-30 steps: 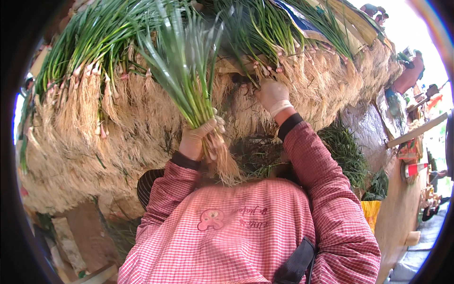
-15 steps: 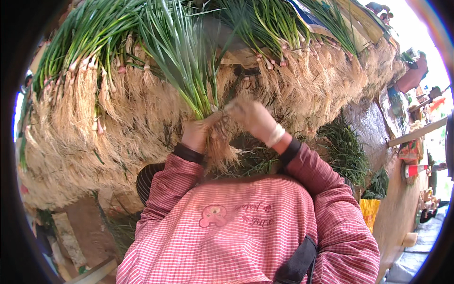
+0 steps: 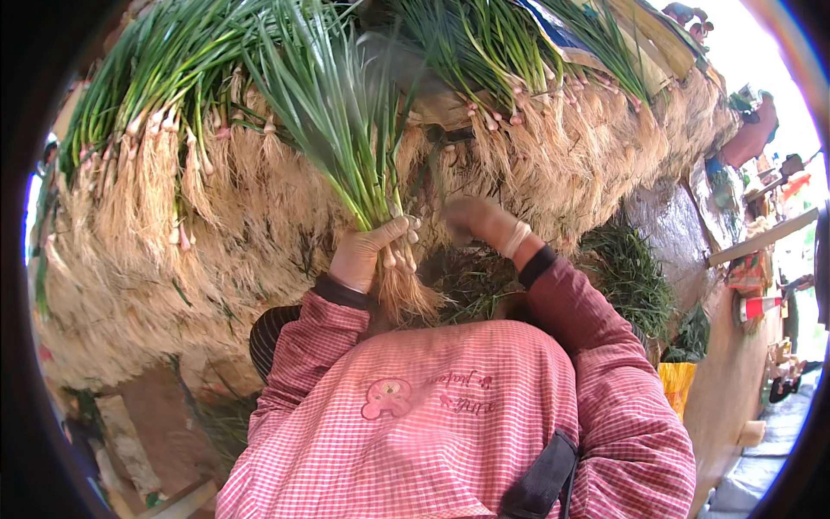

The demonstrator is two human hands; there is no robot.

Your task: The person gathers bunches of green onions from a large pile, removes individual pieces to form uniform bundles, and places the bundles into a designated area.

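Left hand clasps the bunch beside right hand, whose blurred grip is unclear

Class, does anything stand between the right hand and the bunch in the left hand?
Nothing visible does: the right hand, blurred, is to the right of the bunch gripped in the left hand, with an open gap between.

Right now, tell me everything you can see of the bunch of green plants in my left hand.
The bunch of green plants has long, flat leaves fanning out, paler stalks, small whitish bulbs and stringy, straw-coloured roots. It leans, leaves up and left, roots down and slightly right. Your gloved left hand grips it around the lower stalks, in front of the root-fringed heap; whether its leaves touch those behind is unclear.
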